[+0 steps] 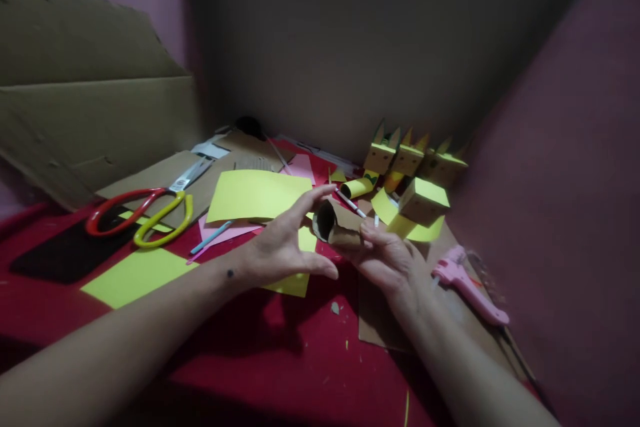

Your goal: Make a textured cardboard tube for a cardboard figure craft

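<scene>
A short brown cardboard tube (pixel 344 225) is held up near the middle of the view, its dark open end facing left. My right hand (pixel 393 257) grips its right end between thumb and fingers. Just left of the tube, my left hand (pixel 280 247) is spread, with thumb and fingers apart and nothing held. Behind the left hand lies a sheet of yellow paper (pixel 255 195), with another yellow sheet (pixel 143 275) nearer the front left. A yellow-topped box (pixel 425 201) stands behind my right hand.
Red-and-yellow-handled scissors (pixel 163 217) lie at the left by a black flat object (pixel 55 257). Several box-headed paper figures (pixel 383 157) stand at the back right. A pink glue gun (pixel 467 283) rests on cardboard at the right. Large cardboard (pixel 95 107) stands back left.
</scene>
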Action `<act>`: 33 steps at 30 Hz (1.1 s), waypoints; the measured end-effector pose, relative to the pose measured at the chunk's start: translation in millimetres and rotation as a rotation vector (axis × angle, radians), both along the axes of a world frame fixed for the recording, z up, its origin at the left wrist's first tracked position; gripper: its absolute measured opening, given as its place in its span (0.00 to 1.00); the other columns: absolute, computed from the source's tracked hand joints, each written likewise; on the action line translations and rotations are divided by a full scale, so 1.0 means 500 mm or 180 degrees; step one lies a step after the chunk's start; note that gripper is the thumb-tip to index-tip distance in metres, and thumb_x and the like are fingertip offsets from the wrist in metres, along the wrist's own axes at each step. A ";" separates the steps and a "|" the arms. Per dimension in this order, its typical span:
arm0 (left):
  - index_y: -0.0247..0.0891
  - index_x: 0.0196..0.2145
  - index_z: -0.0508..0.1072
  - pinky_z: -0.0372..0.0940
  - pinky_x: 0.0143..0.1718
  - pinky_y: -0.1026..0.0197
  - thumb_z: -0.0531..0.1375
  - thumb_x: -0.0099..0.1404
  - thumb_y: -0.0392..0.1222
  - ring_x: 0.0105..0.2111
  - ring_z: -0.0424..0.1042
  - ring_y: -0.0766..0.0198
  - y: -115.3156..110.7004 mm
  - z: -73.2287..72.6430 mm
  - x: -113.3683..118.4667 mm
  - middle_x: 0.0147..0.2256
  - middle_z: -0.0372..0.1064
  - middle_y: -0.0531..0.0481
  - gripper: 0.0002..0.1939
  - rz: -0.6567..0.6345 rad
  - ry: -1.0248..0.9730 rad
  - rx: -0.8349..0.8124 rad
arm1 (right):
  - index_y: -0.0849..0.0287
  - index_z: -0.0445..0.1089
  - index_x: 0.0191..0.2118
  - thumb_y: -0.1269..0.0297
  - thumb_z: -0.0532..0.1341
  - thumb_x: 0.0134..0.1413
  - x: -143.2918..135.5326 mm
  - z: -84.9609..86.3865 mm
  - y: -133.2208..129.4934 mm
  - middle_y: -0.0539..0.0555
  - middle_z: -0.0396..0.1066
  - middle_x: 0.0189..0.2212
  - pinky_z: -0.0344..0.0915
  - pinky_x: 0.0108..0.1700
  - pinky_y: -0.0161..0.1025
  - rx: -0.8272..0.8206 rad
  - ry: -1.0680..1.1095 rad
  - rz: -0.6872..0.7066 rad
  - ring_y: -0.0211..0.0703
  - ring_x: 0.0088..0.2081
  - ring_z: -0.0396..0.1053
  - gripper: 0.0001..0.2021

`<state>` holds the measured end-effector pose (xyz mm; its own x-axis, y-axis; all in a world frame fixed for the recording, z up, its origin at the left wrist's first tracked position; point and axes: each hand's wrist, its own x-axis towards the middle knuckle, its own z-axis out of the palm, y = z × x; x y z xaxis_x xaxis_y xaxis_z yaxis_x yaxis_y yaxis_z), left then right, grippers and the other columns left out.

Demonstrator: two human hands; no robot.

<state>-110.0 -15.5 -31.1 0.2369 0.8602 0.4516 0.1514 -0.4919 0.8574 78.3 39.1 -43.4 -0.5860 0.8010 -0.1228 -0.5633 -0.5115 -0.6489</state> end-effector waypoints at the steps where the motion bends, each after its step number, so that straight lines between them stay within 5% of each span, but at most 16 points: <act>1: 0.45 0.59 0.57 0.62 0.53 0.54 0.73 0.46 0.41 0.52 0.66 0.53 -0.001 -0.003 0.004 0.53 0.64 0.44 0.46 0.0059 0.0018 0.0067 | 0.60 0.69 0.30 0.80 0.65 0.36 -0.001 -0.003 -0.001 0.50 0.75 0.28 0.71 0.32 0.33 -0.0032 -0.0012 0.0025 0.37 0.28 0.71 0.12; 5: 0.41 0.52 0.64 0.64 0.50 0.54 0.70 0.51 0.44 0.48 0.68 0.55 -0.006 -0.003 0.010 0.49 0.67 0.43 0.32 0.0204 0.0070 0.0204 | 0.60 0.71 0.32 0.79 0.65 0.35 -0.005 -0.010 -0.007 0.48 0.75 0.26 0.70 0.31 0.31 0.0004 -0.0054 0.0104 0.34 0.25 0.70 0.14; 15: 0.39 0.49 0.67 0.63 0.51 0.56 0.70 0.52 0.44 0.48 0.68 0.57 -0.012 -0.001 0.007 0.47 0.68 0.44 0.28 0.0421 0.0316 0.0946 | 0.59 0.72 0.32 0.79 0.68 0.32 -0.010 -0.005 -0.014 0.48 0.76 0.27 0.68 0.29 0.26 0.0173 -0.0106 0.0103 0.32 0.26 0.70 0.15; 25: 0.45 0.57 0.61 0.62 0.53 0.54 0.67 0.56 0.43 0.51 0.67 0.56 -0.013 -0.010 0.007 0.53 0.66 0.43 0.33 0.0413 0.0272 0.0876 | 0.57 0.70 0.29 0.79 0.67 0.33 -0.012 -0.004 -0.014 0.46 0.74 0.24 0.67 0.27 0.27 0.0077 -0.0153 -0.0035 0.32 0.24 0.68 0.13; 33: 0.42 0.50 0.67 0.63 0.50 0.55 0.65 0.58 0.40 0.47 0.67 0.57 -0.018 0.004 0.005 0.47 0.68 0.46 0.22 0.0452 0.0383 0.0928 | 0.58 0.68 0.27 0.78 0.68 0.35 -0.009 -0.013 -0.008 0.43 0.67 0.19 0.69 0.32 0.35 0.0109 -0.0166 -0.0073 0.33 0.21 0.63 0.12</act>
